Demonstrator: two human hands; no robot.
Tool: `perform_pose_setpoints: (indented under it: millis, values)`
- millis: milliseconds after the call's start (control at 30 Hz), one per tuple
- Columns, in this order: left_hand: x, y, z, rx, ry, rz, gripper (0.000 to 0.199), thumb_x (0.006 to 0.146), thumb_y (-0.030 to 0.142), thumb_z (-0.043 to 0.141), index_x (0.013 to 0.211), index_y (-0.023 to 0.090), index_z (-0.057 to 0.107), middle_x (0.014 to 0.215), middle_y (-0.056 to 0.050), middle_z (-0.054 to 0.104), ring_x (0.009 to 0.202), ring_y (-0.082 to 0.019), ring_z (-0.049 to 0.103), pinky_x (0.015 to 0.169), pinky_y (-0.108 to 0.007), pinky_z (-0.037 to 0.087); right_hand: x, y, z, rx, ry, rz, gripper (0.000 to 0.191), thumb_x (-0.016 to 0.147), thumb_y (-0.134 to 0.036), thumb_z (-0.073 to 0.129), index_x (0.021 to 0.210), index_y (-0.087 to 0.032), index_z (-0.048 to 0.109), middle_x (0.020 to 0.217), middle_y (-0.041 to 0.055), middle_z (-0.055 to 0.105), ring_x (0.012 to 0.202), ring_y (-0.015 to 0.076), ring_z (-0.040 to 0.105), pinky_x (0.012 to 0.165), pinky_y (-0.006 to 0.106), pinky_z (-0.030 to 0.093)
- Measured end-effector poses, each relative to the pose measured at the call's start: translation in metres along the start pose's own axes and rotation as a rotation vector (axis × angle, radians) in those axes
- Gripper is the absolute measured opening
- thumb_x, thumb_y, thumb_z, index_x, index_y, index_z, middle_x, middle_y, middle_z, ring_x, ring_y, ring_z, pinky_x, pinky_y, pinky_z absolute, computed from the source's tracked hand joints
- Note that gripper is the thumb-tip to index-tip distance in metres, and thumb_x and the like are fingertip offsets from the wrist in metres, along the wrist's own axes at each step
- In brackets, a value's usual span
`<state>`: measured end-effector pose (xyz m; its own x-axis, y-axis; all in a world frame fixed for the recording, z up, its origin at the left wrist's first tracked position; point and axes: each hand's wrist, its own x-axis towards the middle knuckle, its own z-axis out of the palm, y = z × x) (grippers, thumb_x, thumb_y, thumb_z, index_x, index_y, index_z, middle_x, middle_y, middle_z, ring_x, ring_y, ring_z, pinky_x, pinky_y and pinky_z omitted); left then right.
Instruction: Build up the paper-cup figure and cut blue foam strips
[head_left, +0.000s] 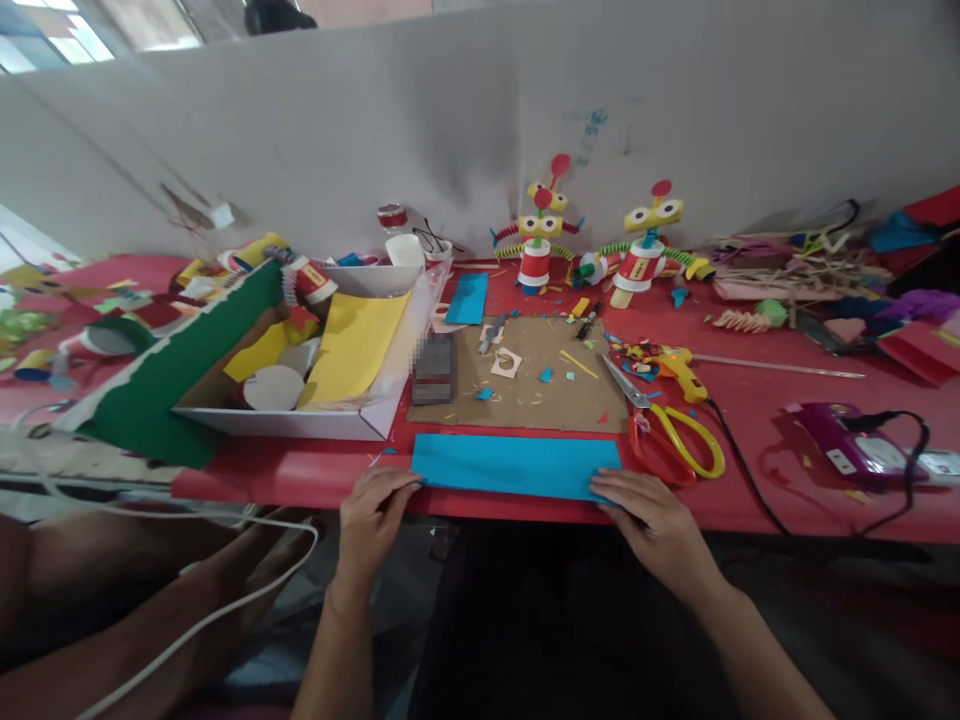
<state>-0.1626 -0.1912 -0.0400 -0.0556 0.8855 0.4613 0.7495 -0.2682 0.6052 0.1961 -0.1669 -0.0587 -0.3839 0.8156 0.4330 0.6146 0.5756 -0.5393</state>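
Note:
A long strip of blue paper (516, 465) lies flat along the front edge of the red table. My left hand (375, 505) pinches its left end, thumb toward me and fingers on top. At the other end, my right hand (649, 510) grips the lower right corner between thumb and fingers. Just beyond the strip is a brown cardboard mat (525, 405) strewn with paper scraps. Open scissors (645, 395) with one red and one yellow handle lie right of the mat, close to my right hand.
A white box (360, 425) with yellow sheets stands at left, its green flap (165, 370) leaning outward. Paper-cup robot figures (535, 265) stand at the back. A yellow glue gun (686, 375) and its cord lie right, near a purple power strip (855, 445). Another person's legs (142, 610) are at lower left.

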Motion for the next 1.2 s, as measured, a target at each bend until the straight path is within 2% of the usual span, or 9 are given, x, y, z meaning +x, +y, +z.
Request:
perform_pose_setpoints:
  millis: [200,333,600,733,833,967,1067,1200]
  values:
    - [0.001,-0.005,-0.008,0.021,-0.1,-0.012,0.017,0.076,0.018,0.058,0.085,0.022,0.071,0.084,-0.002,0.073,0.083,-0.017,0.065,0.081,-0.035,0.053,0.003,-0.003,0.001,-0.007,0.062,0.04,0.023,0.087,-0.025,0.055,0.107,-0.026,0.066,0.102,0.0044,0.071,0.097,0.0212,0.065,0.082,0.04,0.054]
    - [0.005,-0.006,-0.012,-0.027,-0.17,0.005,0.015,0.079,0.022,0.057,0.082,0.022,0.072,0.085,-0.004,0.073,0.084,-0.018,0.066,0.081,-0.036,0.054,0.003,-0.004,0.002,0.011,0.091,0.061,0.024,0.087,-0.024,0.054,0.11,-0.026,0.064,0.1,0.0043,0.07,0.094,0.0209,0.065,0.08,0.039,0.055]
    - [0.015,-0.006,-0.008,0.031,-0.142,-0.21,0.025,0.08,0.038,0.059,0.094,0.021,0.07,0.091,-0.004,0.073,0.083,-0.018,0.068,0.075,-0.029,0.055,0.007,-0.003,0.005,-0.032,0.08,0.089,0.044,0.088,-0.023,0.054,0.131,-0.026,0.047,0.096,0.0041,0.07,0.087,0.0189,0.066,0.079,0.035,0.055]
    - [0.026,0.002,-0.008,0.083,-0.125,-0.204,0.031,0.083,0.038,0.055,0.106,0.021,0.066,0.094,-0.005,0.072,0.083,-0.018,0.067,0.076,-0.029,0.055,0.008,0.002,0.012,-0.126,0.116,0.022,0.047,0.086,-0.022,0.055,0.132,-0.026,0.046,0.103,0.0057,0.068,0.088,0.0208,0.066,0.078,0.036,0.055]
    - [0.033,0.008,-0.004,0.026,-0.072,-0.202,0.037,0.085,0.034,0.053,0.12,0.022,0.059,0.099,-0.006,0.071,0.092,-0.018,0.066,0.082,-0.03,0.054,0.005,0.005,0.015,-0.191,0.147,-0.047,0.049,0.083,-0.019,0.058,0.131,-0.026,0.049,0.102,0.0061,0.069,0.089,0.0222,0.066,0.078,0.037,0.055]
    - [0.043,0.014,0.004,-0.129,0.062,-0.313,0.056,0.086,0.034,0.052,0.139,0.023,0.037,0.11,-0.007,0.068,0.091,-0.018,0.067,0.081,-0.03,0.055,0.004,0.007,0.015,-0.208,0.138,-0.104,0.048,0.082,-0.017,0.058,0.129,-0.025,0.051,0.096,0.0051,0.07,0.086,0.0213,0.067,0.076,0.035,0.055]
    - [0.05,0.018,0.009,-0.227,0.176,-0.419,0.069,0.085,0.034,0.054,0.145,0.024,0.021,0.114,-0.009,0.066,0.088,-0.018,0.068,0.081,-0.031,0.056,0.007,0.006,0.014,-0.218,0.16,-0.157,0.046,0.083,-0.018,0.057,0.129,-0.025,0.052,0.092,0.0044,0.071,0.08,0.0205,0.068,0.072,0.033,0.055]
    - [0.055,0.017,0.014,-0.394,0.306,-0.545,0.077,0.085,0.033,0.055,0.147,0.03,0.008,0.122,-0.009,0.062,0.089,-0.018,0.068,0.081,-0.032,0.057,0.012,0.005,0.012,-0.231,0.155,-0.139,0.044,0.083,-0.02,0.057,0.126,-0.029,0.055,0.087,0.0017,0.073,0.073,0.0203,0.069,0.068,0.032,0.057]
